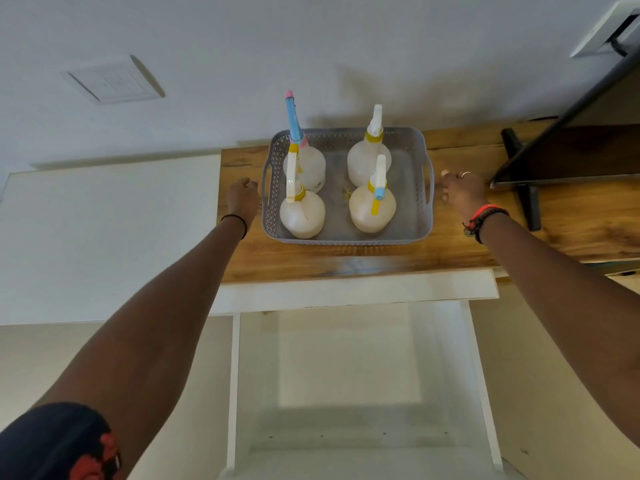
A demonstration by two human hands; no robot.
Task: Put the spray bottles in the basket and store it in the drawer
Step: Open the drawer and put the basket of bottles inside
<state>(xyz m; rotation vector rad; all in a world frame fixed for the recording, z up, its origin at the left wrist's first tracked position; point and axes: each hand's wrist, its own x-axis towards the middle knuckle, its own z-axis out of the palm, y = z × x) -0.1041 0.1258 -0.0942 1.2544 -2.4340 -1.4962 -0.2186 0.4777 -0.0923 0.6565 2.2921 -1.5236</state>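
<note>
- Gaping at the bottom middle of the frame, a white drawer (349, 393) stands pulled out below the wooden worktop (485, 230), with nothing visible inside it.
- Both bare arms rise from the lower corners toward the middle of the frame.
- Left hand (242, 197), left of centre, is loosely curled and holds nothing; it sits just beside the basket's left handle, and whether it touches is unclear.
- Right hand (462, 190), right of centre, is also curled with nothing in it, just beside the right handle, a small gap showing.
- Grey basket (346, 237) rests on the worktop at centre frame.
- Four spray bottles stand upright inside: near left bottle (302, 213), near right bottle (372, 211), far left bottle (308, 164) with a blue and pink sprayer, far right bottle (367, 161).
- Dark screen (561, 140) fills the upper right.
</note>
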